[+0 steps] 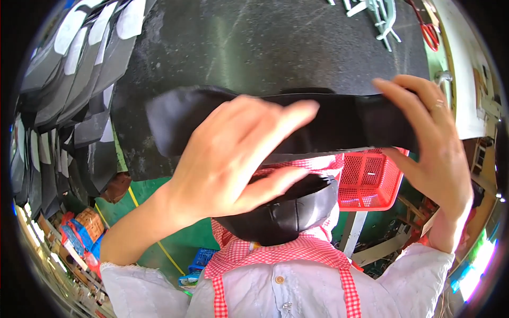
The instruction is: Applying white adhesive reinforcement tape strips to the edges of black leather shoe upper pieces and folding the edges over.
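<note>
A long black piece of leather-like material [328, 122] lies across the near edge of the dark table, its left end broad and flared. My left hand [222, 153] is over its middle, slightly blurred, with index finger and thumb stretched apart; whether the palm touches the piece is hidden. My right hand [437, 138] grips the right end, fingers at the far edge and thumb near the lower edge. Below, a second black piece [297, 217], curved and seamed, rests on my lap over a red checked apron [297, 254], partly behind my left thumb.
Stacked dark cut pieces [85, 90], some with white patches, hang along the table's left side. A red plastic basket [371, 183] stands below the right edge. White strips [379, 16] and red-handled scissors [430, 37] lie at the far right of the dark tabletop [254, 58].
</note>
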### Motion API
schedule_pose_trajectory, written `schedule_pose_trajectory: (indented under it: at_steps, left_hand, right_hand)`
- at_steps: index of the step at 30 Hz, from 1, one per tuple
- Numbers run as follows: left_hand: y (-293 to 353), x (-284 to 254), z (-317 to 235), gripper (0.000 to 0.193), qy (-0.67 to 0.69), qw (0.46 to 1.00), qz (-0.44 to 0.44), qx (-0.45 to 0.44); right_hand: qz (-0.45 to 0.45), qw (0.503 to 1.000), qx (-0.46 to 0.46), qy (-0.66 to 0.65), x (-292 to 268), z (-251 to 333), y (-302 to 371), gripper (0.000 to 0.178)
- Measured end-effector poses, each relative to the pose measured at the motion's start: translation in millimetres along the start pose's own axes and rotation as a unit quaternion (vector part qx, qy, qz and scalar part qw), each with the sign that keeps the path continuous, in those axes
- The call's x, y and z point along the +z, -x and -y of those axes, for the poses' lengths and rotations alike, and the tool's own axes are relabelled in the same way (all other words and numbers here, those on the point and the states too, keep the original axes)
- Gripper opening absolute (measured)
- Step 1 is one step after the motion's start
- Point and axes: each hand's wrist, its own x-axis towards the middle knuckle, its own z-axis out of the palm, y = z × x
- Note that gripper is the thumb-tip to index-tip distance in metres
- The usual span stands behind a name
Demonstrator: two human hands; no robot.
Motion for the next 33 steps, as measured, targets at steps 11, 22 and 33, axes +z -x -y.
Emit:
schedule_pose_trajectory:
  at_steps: [11, 22, 33]
  left_hand:
    - [-68, 60, -20, 0.063, -0.042, 0.996, -0.070, -0.043]
    - [-84, 52, -18, 0.014, -0.038, 0.991, -0.096, -0.086]
    - [-70, 65, -44, 0.046, -0.281, 0.959, -0.015, 0.020]
  right_hand:
    - [0.059, 0.989, -0.028, -0.132, 4, -47, -8, 0.062]
    - [-0.004, 0.957, 0.007, -0.291, 59, -82, -31, 0.021]
    - [-0.164, 0.971, -0.169, -0.048, 75, -94, 10, 0.041]
